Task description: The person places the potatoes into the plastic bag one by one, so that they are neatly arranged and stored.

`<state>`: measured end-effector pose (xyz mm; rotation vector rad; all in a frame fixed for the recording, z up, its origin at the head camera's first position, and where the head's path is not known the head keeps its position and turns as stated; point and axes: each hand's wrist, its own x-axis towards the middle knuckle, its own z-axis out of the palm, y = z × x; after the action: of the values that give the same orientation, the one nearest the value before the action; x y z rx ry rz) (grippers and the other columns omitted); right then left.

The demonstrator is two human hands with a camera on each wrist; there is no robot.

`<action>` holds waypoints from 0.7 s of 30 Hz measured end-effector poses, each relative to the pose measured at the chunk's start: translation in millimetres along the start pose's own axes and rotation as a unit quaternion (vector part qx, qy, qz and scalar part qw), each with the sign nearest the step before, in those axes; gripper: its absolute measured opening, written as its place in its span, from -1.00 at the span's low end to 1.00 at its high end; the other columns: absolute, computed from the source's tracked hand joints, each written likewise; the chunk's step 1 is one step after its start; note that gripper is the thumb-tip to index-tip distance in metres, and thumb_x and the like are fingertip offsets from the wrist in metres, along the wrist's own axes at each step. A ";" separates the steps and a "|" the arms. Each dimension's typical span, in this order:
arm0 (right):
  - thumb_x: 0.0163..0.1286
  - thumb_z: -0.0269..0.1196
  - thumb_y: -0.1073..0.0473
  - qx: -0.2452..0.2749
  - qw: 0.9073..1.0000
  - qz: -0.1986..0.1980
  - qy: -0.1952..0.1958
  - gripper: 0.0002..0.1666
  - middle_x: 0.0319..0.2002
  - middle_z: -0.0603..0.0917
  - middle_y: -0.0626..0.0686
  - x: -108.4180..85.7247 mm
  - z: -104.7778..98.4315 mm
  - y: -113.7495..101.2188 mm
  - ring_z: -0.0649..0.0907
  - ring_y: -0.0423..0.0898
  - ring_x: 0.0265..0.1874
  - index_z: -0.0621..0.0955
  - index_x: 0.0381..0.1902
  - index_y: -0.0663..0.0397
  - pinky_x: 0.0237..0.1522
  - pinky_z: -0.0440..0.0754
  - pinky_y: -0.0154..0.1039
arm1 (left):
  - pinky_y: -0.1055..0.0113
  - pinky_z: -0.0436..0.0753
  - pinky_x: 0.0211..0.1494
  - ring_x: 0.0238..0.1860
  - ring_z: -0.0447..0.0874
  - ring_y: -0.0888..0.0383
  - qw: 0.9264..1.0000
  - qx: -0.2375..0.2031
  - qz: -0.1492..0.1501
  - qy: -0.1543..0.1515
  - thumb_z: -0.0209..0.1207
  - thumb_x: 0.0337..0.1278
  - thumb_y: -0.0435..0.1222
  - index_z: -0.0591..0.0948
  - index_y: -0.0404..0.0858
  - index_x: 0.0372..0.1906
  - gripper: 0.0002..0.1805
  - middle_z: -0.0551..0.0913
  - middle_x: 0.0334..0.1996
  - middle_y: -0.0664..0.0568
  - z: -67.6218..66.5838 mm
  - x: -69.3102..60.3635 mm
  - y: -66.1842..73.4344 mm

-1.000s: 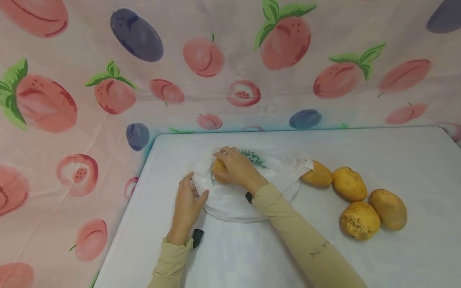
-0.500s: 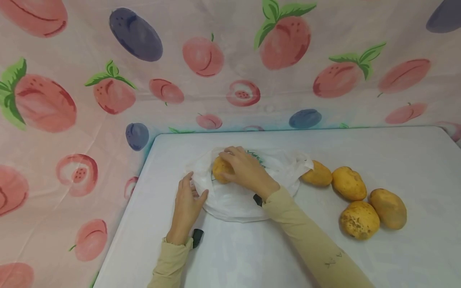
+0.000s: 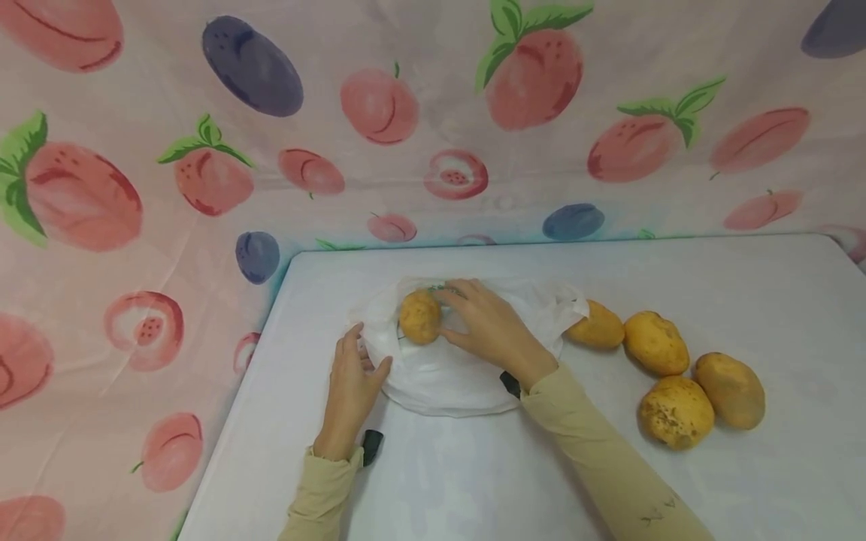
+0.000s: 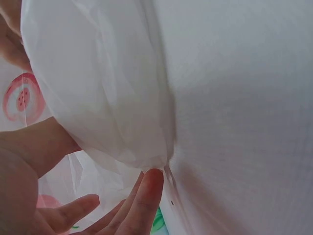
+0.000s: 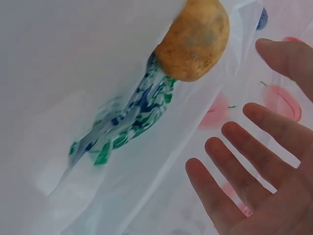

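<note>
A white plastic bag [image 3: 460,387] with green and blue print lies flat on the white table. On its left part sits a yellow-brown potato [image 3: 420,316], seen also in the right wrist view as a potato [image 5: 195,41] above the printed patch. Just right of that potato my right hand [image 3: 497,327] is spread with relaxed fingers, holding nothing; the right wrist view shows the hand [image 5: 286,196] apart from it. My left hand [image 3: 348,391] rests at the bag's left edge, fingers loosely straight. In the left wrist view its fingertips [image 4: 151,183] touch the bag's edge.
Several more potatoes lie right of the bag: one potato [image 3: 597,326] against its right end, then others [image 3: 676,413] grouped farther right. A fruit-patterned cloth [image 3: 406,180] hangs behind and left of the table [image 3: 473,481].
My right hand has let go of the potato and drawn back to the right, so the potato shows fully on the bag. The left hand has stayed in place.
</note>
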<state>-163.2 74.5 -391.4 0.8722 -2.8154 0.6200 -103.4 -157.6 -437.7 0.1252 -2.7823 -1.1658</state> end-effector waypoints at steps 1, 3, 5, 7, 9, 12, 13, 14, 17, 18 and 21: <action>0.27 0.42 0.02 -0.004 1.000 0.004 -0.002 -0.33 0.26 0.52 0.17 -2.0 -0.4 1.2 0.50 0.09 0.25 0.54 0.28 0.12 0.28 0.54 -0.02 | 0.10 0.70 -0.02 -0.07 0.64 -0.10 1.000 -0.001 -0.001 0.001 0.36 0.13 -0.38 0.21 -0.36 0.44 -0.18 0.43 0.16 -0.30 0.2 0.0 -0.1; 0.27 0.41 0.02 -0.012 1.000 0.010 -0.006 -0.32 0.28 0.50 0.19 -6.1 -2.1 3.4 0.48 0.10 0.28 0.52 0.29 0.14 0.28 0.53 0.00 | 0.10 0.71 -0.02 -0.06 0.64 -0.11 1.000 -0.002 -0.003 0.001 0.36 0.12 -0.38 0.21 -0.35 0.44 -0.18 0.43 0.16 -0.30 0.6 -0.2 0.1; 0.28 0.41 0.02 -0.014 1.000 0.018 -0.012 -0.31 0.28 0.50 0.18 -9.8 -4.1 5.7 0.47 0.10 0.29 0.51 0.31 0.14 0.29 0.52 0.00 | 0.10 0.71 -0.02 -0.06 0.65 -0.11 1.000 -0.001 -0.004 0.002 0.36 0.12 -0.38 0.22 -0.35 0.44 -0.18 0.43 0.16 -0.29 1.1 -0.2 0.4; 0.29 0.41 0.02 -0.014 1.000 0.024 -0.013 -0.31 0.28 0.50 0.18 -13.6 -6.6 7.9 0.47 0.09 0.29 0.51 0.32 0.14 0.29 0.52 0.00 | 0.10 0.71 -0.02 -0.06 0.64 -0.11 1.000 0.000 -0.004 0.001 0.36 0.12 -0.38 0.21 -0.35 0.44 -0.18 0.43 0.16 -0.30 1.4 0.1 0.7; 0.29 0.40 0.01 -0.014 0.999 0.027 -0.010 -0.31 0.28 0.50 0.18 -16.9 -8.8 10.1 0.48 0.10 0.29 0.51 0.31 0.14 0.28 0.53 0.01 | 0.11 0.71 -0.01 -0.05 0.64 -0.11 1.000 0.001 -0.006 -0.001 0.36 0.12 -0.38 0.21 -0.35 0.44 -0.17 0.43 0.16 -0.29 1.3 0.6 1.5; 0.29 0.40 0.01 -0.016 0.999 0.030 0.000 -0.32 0.28 0.50 0.17 -21.7 -12.2 12.9 0.49 0.10 0.28 0.51 0.31 0.13 0.26 0.54 0.01 | 0.10 0.71 -0.01 -0.05 0.64 -0.11 1.000 0.001 -0.006 0.000 0.36 0.12 -0.38 0.21 -0.35 0.44 -0.17 0.43 0.16 -0.29 1.3 1.3 2.3; 0.29 0.40 0.01 -0.016 0.999 0.030 0.003 -0.31 0.29 0.50 0.17 -23.3 -13.2 13.6 0.48 0.10 0.28 0.51 0.31 0.13 0.26 0.54 0.01 | 0.10 0.71 -0.01 -0.05 0.64 -0.11 1.000 0.001 -0.006 -0.001 0.36 0.13 -0.38 0.21 -0.35 0.45 -0.18 0.43 0.16 -0.29 1.3 1.5 2.5; 0.29 0.40 0.02 -0.017 0.999 0.032 0.005 -0.31 0.29 0.50 0.16 -25.0 -14.2 14.5 0.48 0.09 0.28 0.51 0.31 0.11 0.26 0.55 0.01 | 0.10 0.71 -0.01 -0.04 0.64 -0.10 1.000 0.000 -0.008 -0.002 0.36 0.13 -0.37 0.20 -0.33 0.45 -0.17 0.43 0.17 -0.28 1.2 1.6 2.6; 0.28 0.41 0.03 -0.018 0.999 0.037 0.011 -0.31 0.28 0.50 0.15 -30.6 -17.6 17.0 0.48 0.10 0.28 0.50 0.31 0.09 0.25 0.55 0.03 | 0.10 0.71 0.00 -0.04 0.64 -0.10 1.000 0.000 -0.011 -0.005 0.36 0.13 -0.37 0.20 -0.33 0.45 -0.17 0.42 0.18 -0.28 1.0 1.5 2.8; 0.27 0.41 0.03 -0.019 0.999 0.038 0.011 -0.31 0.28 0.50 0.15 -32.6 -18.8 18.0 0.48 0.10 0.28 0.50 0.31 0.09 0.25 0.55 0.03 | 0.10 0.71 -0.01 -0.04 0.64 -0.11 1.000 0.001 -0.011 -0.005 0.36 0.13 -0.37 0.20 -0.34 0.45 -0.17 0.43 0.18 -0.29 0.9 1.0 3.0; 0.27 0.42 0.04 -0.020 0.999 0.041 0.012 -0.31 0.28 0.50 0.16 -38.3 -22.1 21.8 0.48 0.11 0.28 0.50 0.31 0.10 0.26 0.54 0.05 | 0.10 0.71 0.00 -0.04 0.64 -0.11 1.000 0.002 -0.013 -0.005 0.36 0.13 -0.37 0.20 -0.34 0.45 -0.17 0.42 0.18 -0.29 0.5 0.2 3.5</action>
<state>-143.9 119.7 -388.1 0.7405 -2.8442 0.5779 -103.8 -154.8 -435.5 0.1561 -2.7998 -1.1694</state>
